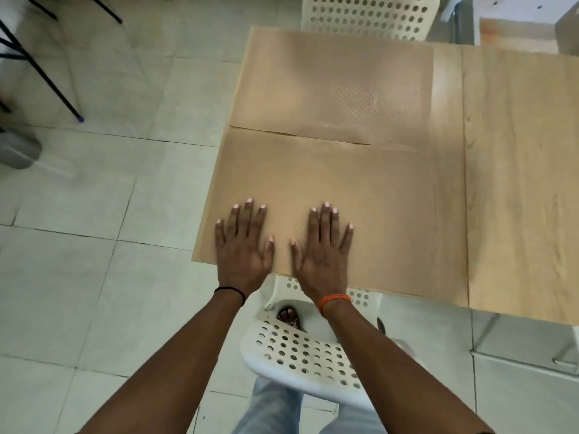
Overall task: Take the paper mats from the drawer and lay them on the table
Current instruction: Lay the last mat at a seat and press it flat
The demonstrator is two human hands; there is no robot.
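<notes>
Two brown paper mats lie flat on the wooden table [517, 183]. The far mat [329, 83] covers the table's far left part, and the near mat [360, 189] covers the near left part; their edges meet across the middle. My left hand [244, 245] and my right hand [322, 249] rest palm down, side by side, with fingers spread, on the near mat's front edge. Neither hand holds anything. No drawer is in view.
A white perforated chair [300, 352] stands under the table's near edge, right below my forearms. Another white chair [369, 14] is at the far side. Black stand legs [40, 70] and a grey container [18, 151] are on the tiled floor at left.
</notes>
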